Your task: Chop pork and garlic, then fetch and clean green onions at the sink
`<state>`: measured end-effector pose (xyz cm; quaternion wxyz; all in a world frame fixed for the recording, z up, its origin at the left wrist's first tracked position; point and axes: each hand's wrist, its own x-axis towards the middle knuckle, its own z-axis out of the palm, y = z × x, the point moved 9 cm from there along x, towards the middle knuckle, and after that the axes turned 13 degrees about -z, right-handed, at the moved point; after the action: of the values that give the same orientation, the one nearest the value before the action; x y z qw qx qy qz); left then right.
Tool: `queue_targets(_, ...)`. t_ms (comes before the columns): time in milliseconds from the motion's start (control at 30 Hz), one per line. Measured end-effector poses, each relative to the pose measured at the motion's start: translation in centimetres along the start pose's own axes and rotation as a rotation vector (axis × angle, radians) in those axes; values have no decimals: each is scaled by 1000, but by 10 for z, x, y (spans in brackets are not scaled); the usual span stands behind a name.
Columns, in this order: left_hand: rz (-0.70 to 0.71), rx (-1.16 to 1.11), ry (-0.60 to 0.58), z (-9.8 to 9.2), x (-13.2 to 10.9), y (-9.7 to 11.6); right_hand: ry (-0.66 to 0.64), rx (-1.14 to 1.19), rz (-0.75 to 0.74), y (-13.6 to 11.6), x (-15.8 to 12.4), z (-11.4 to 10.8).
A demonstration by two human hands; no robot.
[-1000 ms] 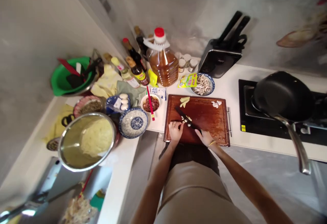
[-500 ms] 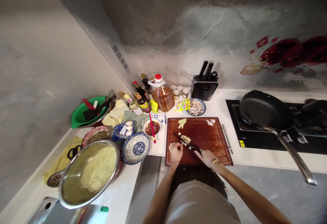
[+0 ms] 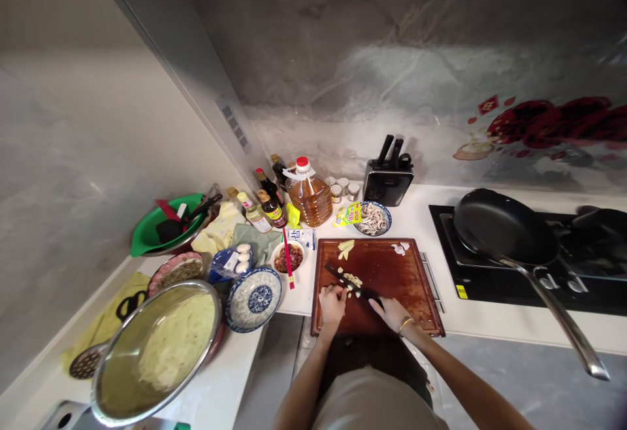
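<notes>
Knife: stiff, probably light; hold by handle, four o'clock end | right hand clamped on handle | left hand beside chopped pieces, cannot tell grip

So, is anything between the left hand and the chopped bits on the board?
Yes: the knife, held in the right hand, lies between the left hand and most of the chopped bits.

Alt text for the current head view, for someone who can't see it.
A person's right hand holds a black knife among chopped pale pieces on a brown cutting board, left hand close to the blade. Sliced mushrooms and a knife block stand behind; a black pan rests right, on the cooktop.
</notes>
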<state>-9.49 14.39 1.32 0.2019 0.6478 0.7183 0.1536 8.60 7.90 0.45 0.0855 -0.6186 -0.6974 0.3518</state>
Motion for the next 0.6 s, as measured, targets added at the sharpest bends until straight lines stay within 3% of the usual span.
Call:
queue_targets(133, -2, -139, 30, -14, 2, -3, 13, -35, -6, -2, 5, -22)
queue_targets(333, -92, -401, 184, -45, 31, -16, -163, -231, -34, -5, 32, -48)
queue_targets(500, -88, -596, 59, -36, 73, -9, -234, -246, -56, -12, 44, -58)
queue_targets(600, -94, -610, -18, -24, 79, -1, -263, -233, -22, -8, 42, -48)
